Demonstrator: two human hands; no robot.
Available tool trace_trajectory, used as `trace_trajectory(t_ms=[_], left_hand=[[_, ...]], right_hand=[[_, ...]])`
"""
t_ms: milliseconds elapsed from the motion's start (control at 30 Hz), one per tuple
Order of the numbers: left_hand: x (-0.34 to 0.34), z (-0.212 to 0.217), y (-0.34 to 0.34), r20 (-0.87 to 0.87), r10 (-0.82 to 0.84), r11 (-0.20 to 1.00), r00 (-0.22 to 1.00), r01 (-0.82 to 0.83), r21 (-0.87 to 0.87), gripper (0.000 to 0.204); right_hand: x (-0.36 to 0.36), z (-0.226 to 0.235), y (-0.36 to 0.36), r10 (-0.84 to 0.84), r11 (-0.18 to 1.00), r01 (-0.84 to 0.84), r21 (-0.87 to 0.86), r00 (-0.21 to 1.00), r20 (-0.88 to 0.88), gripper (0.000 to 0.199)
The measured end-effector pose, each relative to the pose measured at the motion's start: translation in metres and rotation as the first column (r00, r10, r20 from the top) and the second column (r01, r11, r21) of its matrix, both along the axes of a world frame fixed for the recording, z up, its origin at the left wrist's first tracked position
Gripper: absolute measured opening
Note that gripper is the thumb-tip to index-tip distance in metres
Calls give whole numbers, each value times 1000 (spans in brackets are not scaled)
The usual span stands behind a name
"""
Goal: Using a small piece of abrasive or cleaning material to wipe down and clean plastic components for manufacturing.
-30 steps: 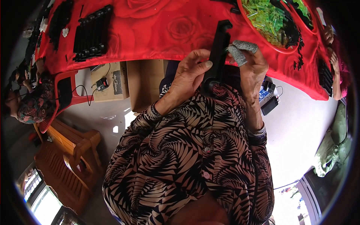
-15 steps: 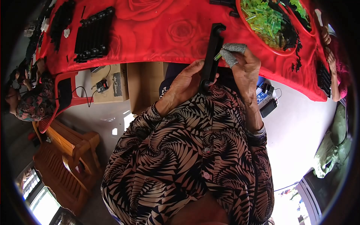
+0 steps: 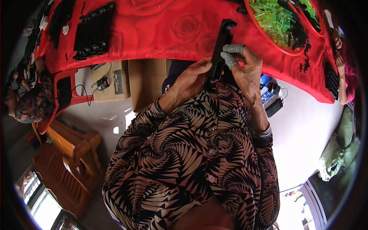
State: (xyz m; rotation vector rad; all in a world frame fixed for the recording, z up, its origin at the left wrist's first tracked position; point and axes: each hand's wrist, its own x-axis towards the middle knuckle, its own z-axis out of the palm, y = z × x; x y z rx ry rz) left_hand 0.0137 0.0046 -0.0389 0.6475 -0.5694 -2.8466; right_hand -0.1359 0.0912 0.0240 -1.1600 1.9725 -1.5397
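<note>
My left hand (image 3: pixel 193 76) holds a long black plastic bar (image 3: pixel 221 51) at its near half, tilted with the far end up and to the right. Both ends of the bar stick out as thicker knobs. Grey knitted covers sit on the thumb and index finger of my right hand (image 3: pixel 245 69). Those covered fingertips press together against the bar's right side; anything between them is hidden. Right of the hands, a red-rimmed basin (image 3: pixel 264 38) holds many clear green plastic pieces (image 3: pixel 274 21) and some black bits.
A stack of similar black bars (image 3: pixel 94 32) lies on the red rose-patterned tablecloth (image 3: pixel 153 38) at left. Beneath the table edge stands an open cardboard box (image 3: pixel 147 82). A red chair (image 3: pixel 63 96) and a wooden bench (image 3: pixel 73 161) are at left. Another person's arm (image 3: pixel 340 73) shows at far right.
My right fingertips have come up against the bar. The small clear green piece that showed between them no longer shows. The bar has shifted slightly up and right.
</note>
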Motion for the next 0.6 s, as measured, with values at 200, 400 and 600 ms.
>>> trace_trajectory(t_ms=[200,400,600], left_hand=[[0,-1,1,-26,-2,1000,1000,3,26,34],[0,-1,2,-19,19,999,1000,-18,49,33],[0,-4,1,-41,11,999,999,-9,48,30]], right_hand=[[3,-5,0,6,1000,-6,-16,999,-41,17],[5,-2,1,-17,1000,17,0,998,-61,17],[9,1,3,-12,1000,19,21,956,-292,22]])
